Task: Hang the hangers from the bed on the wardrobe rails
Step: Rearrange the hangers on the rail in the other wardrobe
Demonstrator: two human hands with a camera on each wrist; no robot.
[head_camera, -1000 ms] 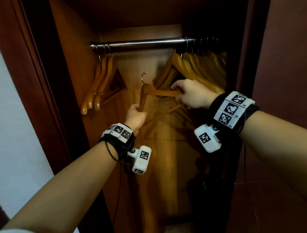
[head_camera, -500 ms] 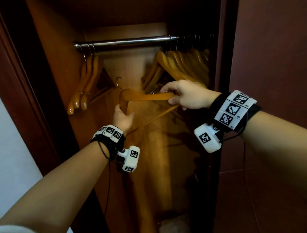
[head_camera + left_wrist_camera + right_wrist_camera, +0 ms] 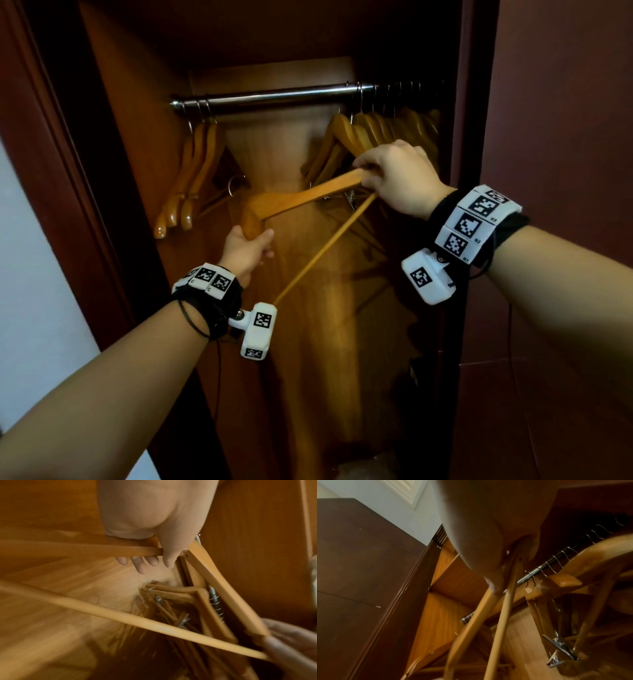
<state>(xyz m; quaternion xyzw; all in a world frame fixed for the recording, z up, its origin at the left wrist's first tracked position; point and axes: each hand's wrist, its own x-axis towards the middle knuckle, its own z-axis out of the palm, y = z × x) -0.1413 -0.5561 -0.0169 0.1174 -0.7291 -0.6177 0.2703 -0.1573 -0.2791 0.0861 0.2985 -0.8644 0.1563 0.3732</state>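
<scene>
Both hands still grip the hanger (image 3: 301, 200) – left hand (image 3: 248, 251) low, right hand (image 3: 399, 178) at its end – but it has tilted and dropped further below the rail (image 3: 274, 97), hook (image 3: 233, 185) not yet on

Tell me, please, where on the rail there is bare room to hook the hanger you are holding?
The rail is bare mid-span, between the left hangers and the right-hand bunch. Both ends are crowded, the right more.
</scene>
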